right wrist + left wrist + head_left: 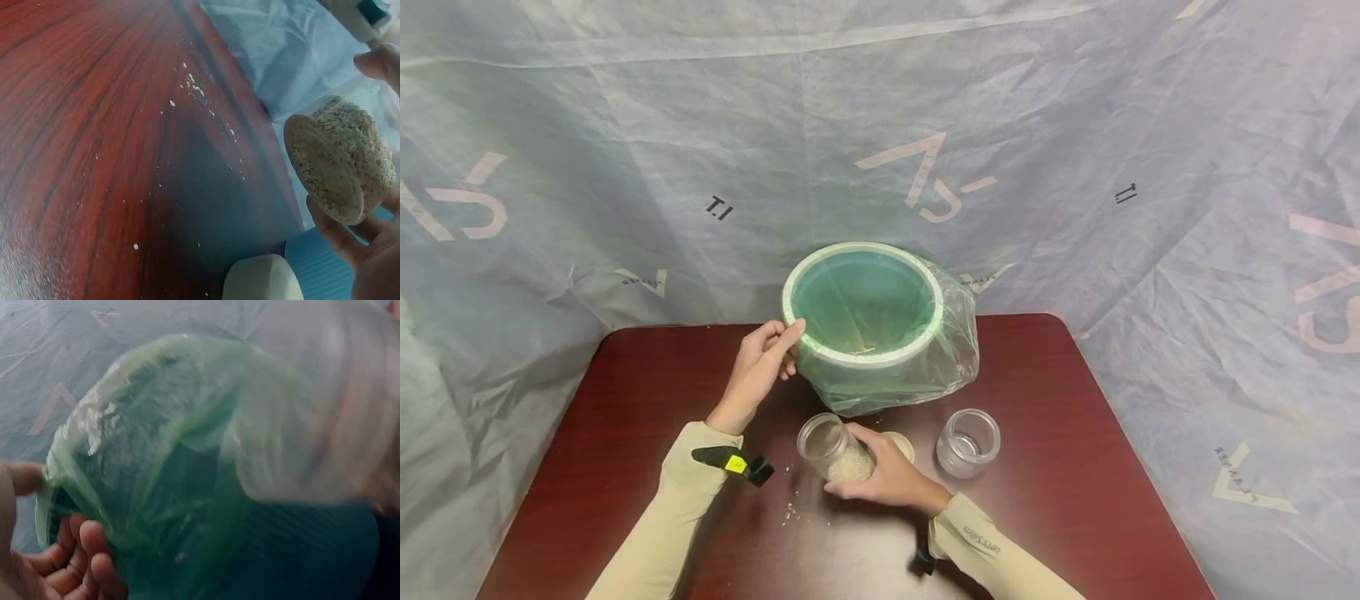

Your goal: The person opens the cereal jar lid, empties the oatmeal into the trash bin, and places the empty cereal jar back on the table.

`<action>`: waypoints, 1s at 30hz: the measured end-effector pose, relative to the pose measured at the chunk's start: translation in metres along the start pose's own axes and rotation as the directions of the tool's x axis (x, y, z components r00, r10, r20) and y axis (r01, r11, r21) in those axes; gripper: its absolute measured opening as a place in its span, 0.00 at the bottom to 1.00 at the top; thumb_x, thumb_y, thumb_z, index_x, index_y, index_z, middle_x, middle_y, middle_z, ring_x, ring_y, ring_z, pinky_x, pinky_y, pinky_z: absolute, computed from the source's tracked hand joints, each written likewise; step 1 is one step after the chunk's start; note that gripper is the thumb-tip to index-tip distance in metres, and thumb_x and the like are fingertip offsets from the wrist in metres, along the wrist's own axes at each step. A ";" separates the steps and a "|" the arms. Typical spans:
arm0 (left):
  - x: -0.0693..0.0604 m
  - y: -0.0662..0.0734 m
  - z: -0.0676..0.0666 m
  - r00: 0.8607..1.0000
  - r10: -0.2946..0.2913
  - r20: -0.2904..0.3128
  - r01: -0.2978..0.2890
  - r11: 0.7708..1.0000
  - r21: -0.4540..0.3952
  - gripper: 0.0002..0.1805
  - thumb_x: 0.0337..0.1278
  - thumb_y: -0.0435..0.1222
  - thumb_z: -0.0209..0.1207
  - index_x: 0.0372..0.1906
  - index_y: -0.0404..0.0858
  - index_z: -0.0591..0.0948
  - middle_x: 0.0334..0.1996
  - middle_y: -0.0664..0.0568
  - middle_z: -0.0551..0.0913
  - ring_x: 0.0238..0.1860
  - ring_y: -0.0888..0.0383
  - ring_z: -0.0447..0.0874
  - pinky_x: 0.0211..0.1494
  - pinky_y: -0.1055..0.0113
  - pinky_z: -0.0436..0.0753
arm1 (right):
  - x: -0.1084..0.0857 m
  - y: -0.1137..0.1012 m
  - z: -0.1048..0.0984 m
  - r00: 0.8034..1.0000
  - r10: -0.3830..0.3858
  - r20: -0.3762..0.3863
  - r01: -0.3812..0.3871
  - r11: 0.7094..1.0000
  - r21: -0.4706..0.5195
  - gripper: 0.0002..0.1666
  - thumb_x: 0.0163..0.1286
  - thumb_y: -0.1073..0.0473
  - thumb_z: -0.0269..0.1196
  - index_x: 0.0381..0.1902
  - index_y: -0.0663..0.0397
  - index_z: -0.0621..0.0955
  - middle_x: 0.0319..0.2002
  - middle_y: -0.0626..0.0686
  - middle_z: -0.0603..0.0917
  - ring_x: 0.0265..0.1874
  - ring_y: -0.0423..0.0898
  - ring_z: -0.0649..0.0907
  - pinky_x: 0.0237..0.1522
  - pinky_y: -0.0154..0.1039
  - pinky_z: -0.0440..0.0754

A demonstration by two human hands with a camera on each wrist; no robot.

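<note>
A bin with a white rim [872, 361] and a green plastic bag [895, 392] over it stands toward the table's back. My left hand [758, 367] pinches the rim's left side, thumb on top and fingers beneath; the left wrist view shows the bag's edge [47, 487] between them. My right hand [891, 471] grips a clear jar [822, 437], tilted, with pale flakes like oats [359, 134] gathered in its base end. In the left wrist view the jar [300, 425] is blurred. Part of a pale round lid [901, 446] shows behind my right hand.
A second clear jar [967, 443] stands right of my right hand, with no contents visible. Loose flakes [790, 510] are scattered on the dark red table [1060, 500]. Grey sheeting [700, 150] hangs behind and at both sides.
</note>
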State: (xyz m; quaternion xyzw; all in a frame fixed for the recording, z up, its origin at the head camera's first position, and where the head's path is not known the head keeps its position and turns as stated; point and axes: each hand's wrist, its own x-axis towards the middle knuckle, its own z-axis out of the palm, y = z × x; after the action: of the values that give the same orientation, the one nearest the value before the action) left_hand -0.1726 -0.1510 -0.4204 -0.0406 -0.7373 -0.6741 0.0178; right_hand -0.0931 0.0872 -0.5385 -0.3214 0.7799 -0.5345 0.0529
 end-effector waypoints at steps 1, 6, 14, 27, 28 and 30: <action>-0.001 -0.002 -0.001 1.000 0.013 0.006 -0.013 1.000 0.000 0.25 0.80 0.51 0.60 0.38 0.31 0.75 0.28 0.47 0.80 0.24 0.55 0.77 0.29 0.68 0.79 | 0.000 0.000 -0.001 1.000 0.014 0.000 -0.014 1.000 0.006 0.37 0.59 0.49 0.82 0.64 0.40 0.80 0.51 0.42 0.88 0.48 0.39 0.86 0.51 0.38 0.86; -0.014 -0.006 -0.011 0.998 0.066 0.020 -0.066 0.998 0.003 0.22 0.85 0.48 0.53 0.50 0.31 0.79 0.38 0.45 0.80 0.28 0.55 0.80 0.29 0.67 0.80 | -0.002 -0.003 -0.006 0.998 0.054 -0.024 -0.055 0.998 -0.030 0.37 0.61 0.46 0.81 0.65 0.37 0.79 0.49 0.42 0.88 0.45 0.38 0.85 0.46 0.38 0.86; -0.044 -0.016 -0.015 0.982 0.165 -0.093 -0.164 0.986 0.019 0.11 0.82 0.35 0.59 0.53 0.30 0.79 0.34 0.53 0.83 0.25 0.57 0.79 0.27 0.69 0.80 | -0.004 -0.010 -0.015 0.994 0.102 -0.030 -0.104 0.992 -0.065 0.36 0.59 0.44 0.81 0.64 0.34 0.79 0.49 0.41 0.87 0.44 0.39 0.85 0.45 0.38 0.86; -0.090 -0.030 -0.013 0.866 0.474 0.162 -0.492 0.742 0.455 0.15 0.70 0.36 0.68 0.58 0.49 0.82 0.46 0.63 0.84 0.35 0.65 0.82 0.34 0.70 0.82 | -0.002 -0.006 -0.021 1.000 0.001 0.012 -0.001 1.000 -0.013 0.37 0.59 0.51 0.80 0.65 0.40 0.79 0.48 0.42 0.88 0.40 0.38 0.86 0.42 0.37 0.86; -0.091 -0.030 -0.014 0.850 0.492 0.187 -0.515 0.704 0.489 0.18 0.69 0.39 0.68 0.60 0.51 0.82 0.49 0.64 0.84 0.37 0.64 0.82 0.35 0.67 0.82 | -0.002 -0.007 -0.022 1.000 0.003 0.020 -0.003 1.000 -0.013 0.37 0.58 0.51 0.80 0.65 0.40 0.79 0.47 0.43 0.88 0.39 0.38 0.86 0.42 0.37 0.86; -0.092 -0.031 -0.014 0.815 0.530 0.233 -0.563 0.632 0.533 0.22 0.68 0.44 0.68 0.64 0.52 0.82 0.56 0.63 0.83 0.44 0.62 0.83 0.37 0.61 0.85 | -0.002 -0.008 -0.023 0.999 0.013 0.039 -0.012 1.000 -0.020 0.37 0.58 0.51 0.80 0.64 0.39 0.79 0.46 0.43 0.88 0.38 0.37 0.85 0.40 0.36 0.86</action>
State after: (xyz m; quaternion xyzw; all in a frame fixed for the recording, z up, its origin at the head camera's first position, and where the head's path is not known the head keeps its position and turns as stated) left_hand -0.0841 -0.1709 -0.4575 -0.2726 -0.8588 -0.3781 0.2127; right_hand -0.0980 0.1054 -0.5227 -0.3275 0.7859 -0.5200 0.0682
